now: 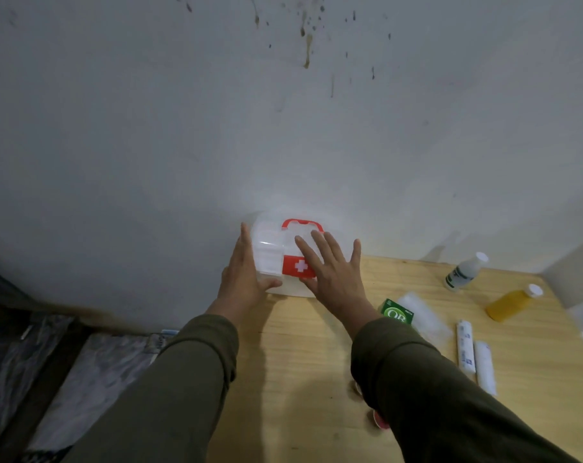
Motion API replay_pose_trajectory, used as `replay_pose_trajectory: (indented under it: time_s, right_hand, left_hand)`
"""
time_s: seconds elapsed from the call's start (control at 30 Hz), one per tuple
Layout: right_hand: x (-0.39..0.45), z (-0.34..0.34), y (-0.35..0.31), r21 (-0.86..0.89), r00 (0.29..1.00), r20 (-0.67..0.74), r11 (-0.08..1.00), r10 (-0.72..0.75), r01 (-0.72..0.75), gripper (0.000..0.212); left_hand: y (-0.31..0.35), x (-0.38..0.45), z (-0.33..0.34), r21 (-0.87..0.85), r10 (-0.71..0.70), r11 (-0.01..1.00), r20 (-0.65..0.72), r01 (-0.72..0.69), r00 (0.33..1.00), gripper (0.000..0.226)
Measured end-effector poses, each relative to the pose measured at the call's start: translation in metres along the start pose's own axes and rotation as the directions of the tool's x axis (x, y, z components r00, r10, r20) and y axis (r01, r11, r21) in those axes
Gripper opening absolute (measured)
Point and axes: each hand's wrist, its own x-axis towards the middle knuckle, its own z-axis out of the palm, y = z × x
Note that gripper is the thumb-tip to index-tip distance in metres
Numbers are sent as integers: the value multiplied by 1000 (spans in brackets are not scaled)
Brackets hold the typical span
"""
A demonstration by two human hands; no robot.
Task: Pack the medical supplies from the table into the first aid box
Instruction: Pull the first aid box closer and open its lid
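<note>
A clear plastic first aid box [270, 252] with a red handle and a red clasp bearing a white cross stands closed at the table's far left corner, against the wall. My left hand [243, 275] presses flat on the box's left side, thumb on its front. My right hand [333, 272] lies spread over the box's right front, fingers apart. To the right lie a green carton [397, 312], a clear packet of gauze [423, 315], two rolled bandages [473, 359], a white bottle [463, 272] and a yellow bottle [510, 304].
The wooden table [310, 362] ends at the left just beside the box; below it lies a patterned floor covering. A stained grey wall rises directly behind. Small round red-and-brown items peek out under my right sleeve [380, 419].
</note>
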Motion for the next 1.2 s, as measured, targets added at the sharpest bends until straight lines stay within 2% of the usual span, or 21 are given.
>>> replay_pose_trajectory:
  time_s: [0.1,0.23,0.4,0.6,0.77,0.9,0.97,1.2]
  right_hand:
    - [9,-15,14,36,1000,-19,999,-18,18,79]
    - [23,-35,21,80,1000,-17,996,25,-23,72]
    - [33,-44,21,136,998,2,989,56,-56,69]
    - [49,-53,24,180,992,-7,976,123,-119,66]
    - [69,-61,24,151,983,-14,972,184,-180,62]
    - [74,-55,14,128,976,32,968,213,-216,76]
    - [76,-54,10,127,972,54,964,228,-233,81]
    - [82,-53,9,144,969,86,959,232,-243,82]
  left_hand:
    - [2,3,0,-119,-70,990,6,70,998,131]
    - [3,11,4,-204,-108,971,72,121,992,114]
    - [4,22,9,-139,-172,974,78,181,982,104]
    - [4,23,2,-60,-150,985,137,160,979,100]
    - [1,10,-3,-25,-130,990,171,136,977,102]
    - [-2,5,-3,-49,-126,990,159,136,979,95]
    - [-2,3,-2,-26,-142,989,164,149,976,98]
    - [-2,3,-1,19,-162,987,166,161,973,102]
